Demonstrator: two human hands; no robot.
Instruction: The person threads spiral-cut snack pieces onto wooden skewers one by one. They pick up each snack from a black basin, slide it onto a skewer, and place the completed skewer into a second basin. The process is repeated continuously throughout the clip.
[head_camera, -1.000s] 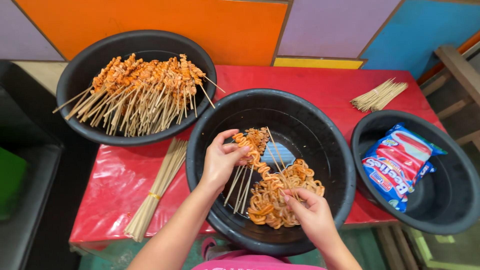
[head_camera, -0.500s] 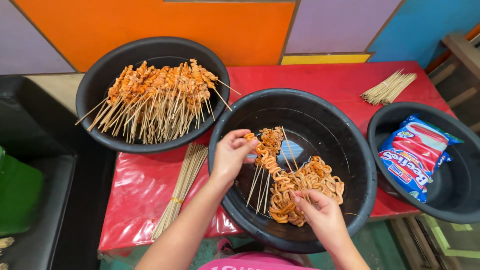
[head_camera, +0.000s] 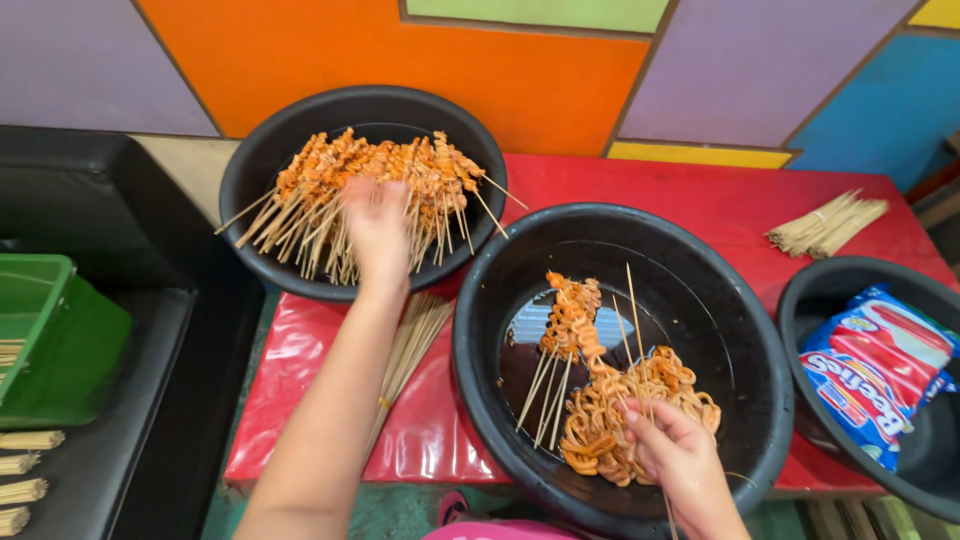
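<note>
My left hand (head_camera: 378, 225) reaches over the left black basin (head_camera: 262, 160), just above its pile of orange snack skewers (head_camera: 420, 170). Motion blur hides whether it holds anything. My right hand (head_camera: 672, 450) rests in the middle black basin (head_camera: 700, 260) on a heap of loose orange curly snacks (head_camera: 600, 425). It pinches a thin bamboo stick (head_camera: 632, 320) that points up and away from me. A few finished skewers (head_camera: 570, 315) lie on the left side of that basin's floor.
A third black basin (head_camera: 800, 290) at the right holds blue and red snack packets (head_camera: 880, 360). Bundles of bare sticks lie on the red table (head_camera: 700, 180), one at the back right (head_camera: 825, 225) and one beside my left arm (head_camera: 415, 340). A green crate (head_camera: 50, 330) sits at the far left.
My left hand has left the middle basin and swung up and left over the skewer pile. The right hand has stayed on the loose snacks. The view has shifted left.
</note>
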